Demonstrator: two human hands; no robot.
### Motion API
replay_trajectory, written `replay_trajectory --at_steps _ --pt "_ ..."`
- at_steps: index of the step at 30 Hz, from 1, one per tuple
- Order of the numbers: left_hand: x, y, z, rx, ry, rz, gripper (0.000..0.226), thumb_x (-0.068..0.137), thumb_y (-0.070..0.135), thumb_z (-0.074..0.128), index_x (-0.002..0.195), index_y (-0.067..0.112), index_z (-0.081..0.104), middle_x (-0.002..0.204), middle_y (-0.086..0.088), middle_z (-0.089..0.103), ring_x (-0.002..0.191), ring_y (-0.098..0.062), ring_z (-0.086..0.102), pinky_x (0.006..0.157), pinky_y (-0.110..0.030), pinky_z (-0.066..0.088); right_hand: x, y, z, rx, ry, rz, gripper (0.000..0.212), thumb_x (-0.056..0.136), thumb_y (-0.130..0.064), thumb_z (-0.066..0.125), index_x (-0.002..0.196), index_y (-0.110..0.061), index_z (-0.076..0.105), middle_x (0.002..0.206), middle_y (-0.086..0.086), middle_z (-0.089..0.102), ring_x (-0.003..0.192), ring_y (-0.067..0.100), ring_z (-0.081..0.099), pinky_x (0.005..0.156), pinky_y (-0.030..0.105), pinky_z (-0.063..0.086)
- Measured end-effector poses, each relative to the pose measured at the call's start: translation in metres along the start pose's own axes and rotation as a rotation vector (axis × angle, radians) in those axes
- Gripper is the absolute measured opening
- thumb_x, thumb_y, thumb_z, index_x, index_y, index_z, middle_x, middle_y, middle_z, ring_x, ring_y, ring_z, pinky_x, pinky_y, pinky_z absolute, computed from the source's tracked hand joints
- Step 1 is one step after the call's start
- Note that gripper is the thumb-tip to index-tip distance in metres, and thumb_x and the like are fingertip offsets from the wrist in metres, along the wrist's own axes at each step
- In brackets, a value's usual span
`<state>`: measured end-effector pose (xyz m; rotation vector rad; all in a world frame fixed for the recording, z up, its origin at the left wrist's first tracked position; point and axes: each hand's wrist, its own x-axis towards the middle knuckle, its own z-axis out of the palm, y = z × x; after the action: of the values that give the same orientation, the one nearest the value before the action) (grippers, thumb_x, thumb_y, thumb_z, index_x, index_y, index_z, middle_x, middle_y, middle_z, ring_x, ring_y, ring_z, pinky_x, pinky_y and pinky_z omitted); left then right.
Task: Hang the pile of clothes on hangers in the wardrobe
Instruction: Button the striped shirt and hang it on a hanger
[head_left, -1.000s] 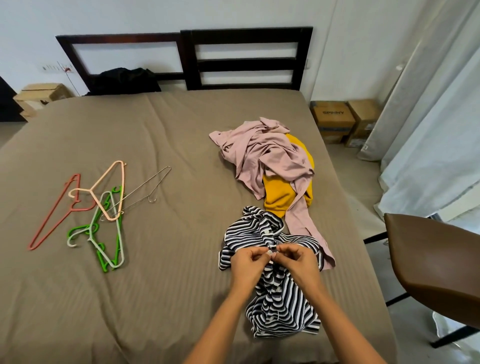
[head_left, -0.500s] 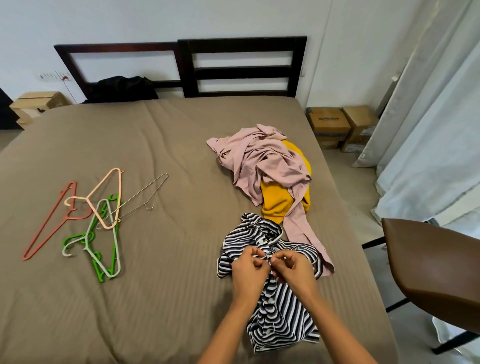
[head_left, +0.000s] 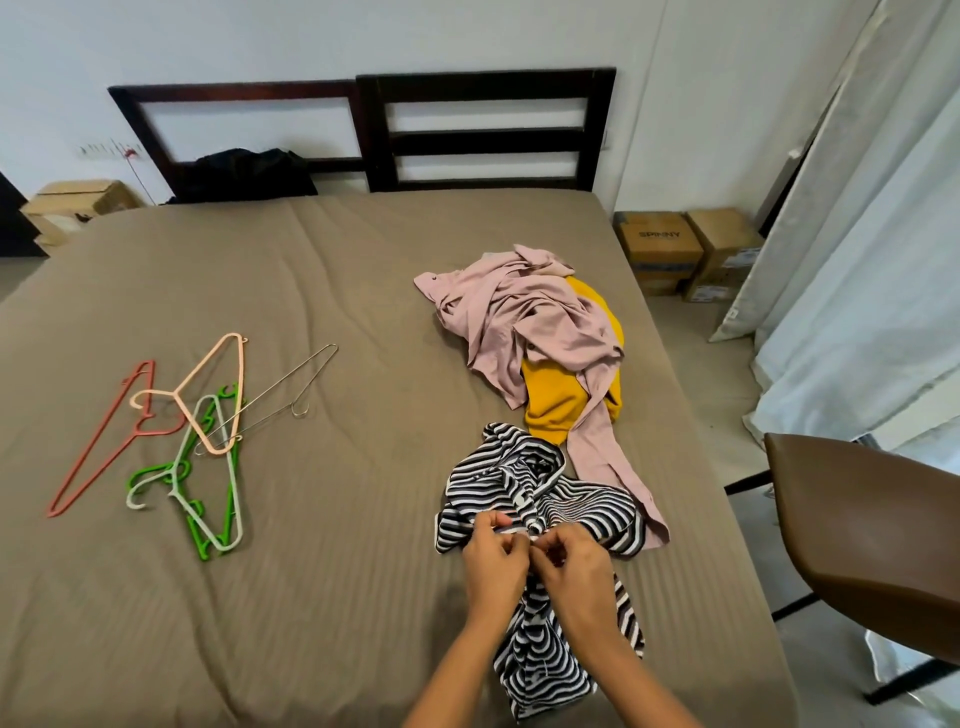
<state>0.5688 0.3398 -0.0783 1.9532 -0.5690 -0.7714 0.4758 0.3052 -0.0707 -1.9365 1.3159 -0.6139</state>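
Your left hand (head_left: 491, 558) and right hand (head_left: 574, 564) pinch striped shirt (head_left: 540, 499) at placket, working button so it opens for hangers (head_left: 182, 431).

Bare left hand (head_left: 491, 561) and bare right hand (head_left: 579, 569), slim-fingered, knuckles ridged. Wrists (head_left: 485, 613) bare too. Forearms (head_left: 638, 678) uncovered all the way to the view's lower edge. Nails too small to judge.

Soft daylight is coming through the curtains (head_left: 878, 270) at right; edges are bending from wide-angle distortion; focus is holding sharp.
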Motion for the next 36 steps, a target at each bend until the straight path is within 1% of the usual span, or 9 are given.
replay_trajectory --at_steps 4,10,14,17,21,25,27,30,36 --pt "0.0 -0.005 0.002 -0.028 -0.006 -0.038 0.031 0.084 0.0 0.058 0.083 0.021 0.034 0.055 0.005 0.05 0.045 -0.006 0.041 0.056 -0.027 0.035 -0.003 -0.003 0.003 0.064 0.068 0.072 0.013 0.078 -0.006 0.07 0.073 -0.016 0.063 0.072 -0.006 0.061 0.068 0.012 0.058 0.067 0.027 0.049" --pt "-0.01 -0.011 0.005 -0.027 0.051 0.011 0.028 0.086 0.003 0.06 0.095 0.011 0.035 0.069 -0.006 0.059 0.058 -0.005 0.05 0.06 -0.022 0.035 0.004 -0.004 0.007 0.474 -0.002 0.49 0.023 0.074 0.004 0.062 0.057 -0.011 0.065 0.064 0.008 0.068 0.062 0.018 0.059 0.065 0.034 0.051" --pt "-0.015 -0.013 0.009 -0.031 0.098 -0.001 0.026 0.088 0.007 0.059 0.098 0.013 0.035 0.086 -0.012 0.063 0.072 -0.018 0.056 0.064 -0.023 0.035 0.008 0.0 0.01 0.469 -0.028 0.538 0.024 0.073 0.005 0.058 0.055 -0.01 0.062 0.061 0.009 0.066 0.06 0.02 0.057 0.066 0.041 0.052" --pt "-0.015 -0.015 0.009 -0.004 0.078 0.054 0.024 0.089 0.002 0.056 0.092 0.014 0.035 0.079 0.002 0.063 0.069 -0.003 0.057 0.062 -0.017 0.039 0.013 -0.002 0.008 0.613 -0.08 0.666 0.031 0.073 0.011 0.053 0.052 -0.01 0.061 0.052 0.008 0.058 0.055 0.022 0.052 0.055 0.035 0.048" --pt "-0.016 -0.022 0.003 0.031 0.034 0.172 0.03 0.093 0.003 0.052 0.084 0.025 0.034 0.077 0.013 0.056 0.078 0.013 0.054 0.064 0.0 0.036 0.027 0.003 -0.007 0.813 -0.428 1.026 0.012 0.088 0.003 0.054 0.078 0.0 0.058 0.052 0.006 0.058 0.046 0.012 0.055 0.045 0.022 0.052" --pt "-0.022 -0.026 0.001 0.067 -0.078 0.285 0.022 0.096 0.018 0.048 0.084 0.028 0.033 0.08 0.006 0.058 0.077 0.002 0.056 0.065 -0.01 0.042 0.055 0.015 -0.01 0.182 -0.255 0.641 0.034 0.093 -0.032 0.058 0.066 -0.013 0.05 0.058 0.001 0.05 0.052 0.013 0.048 0.052 0.025 0.04" --pt "-0.026 -0.029 0.001 0.061 -0.135 0.293 0.018 0.096 0.022 0.048 0.087 0.027 0.034 0.08 0.001 0.059 0.073 -0.005 0.056 0.067 -0.022 0.045 0.064 0.007 -0.005 0.003 -0.4 0.563 0.031 0.088 -0.04 0.061 0.073 -0.014 0.053 0.068 0.002 0.051 0.06 0.015 0.047 0.054 0.025 0.035" --pt "-0.022 -0.032 0.0 -0.011 -0.221 0.145 0.015 0.09 0.026 0.054 0.091 0.029 0.039 0.067 0.002 0.057 0.058 -0.009 0.047 0.06 -0.029 0.042 0.067 0.008 0.005 0.12 -0.619 0.753 0.02 0.076 -0.013 0.072 0.071 -0.01 0.053 0.059 0.005 0.048 0.044 0.013 0.043 0.042 0.016 0.032" --pt "0.011 -0.019 0.003 -0.338 -0.289 -0.433 0.014 0.097 0.018 0.051 0.086 0.011 0.055 0.07 0.0 0.058 0.057 -0.005 0.052 0.051 -0.016 0.043 0.052 0.025 0.01 0.41 -0.441 0.502 0.033 0.075 -0.003 0.075 0.064 -0.016 0.046 0.061 0.002 0.043 0.056 0.009 0.042 0.053 0.021 0.036"
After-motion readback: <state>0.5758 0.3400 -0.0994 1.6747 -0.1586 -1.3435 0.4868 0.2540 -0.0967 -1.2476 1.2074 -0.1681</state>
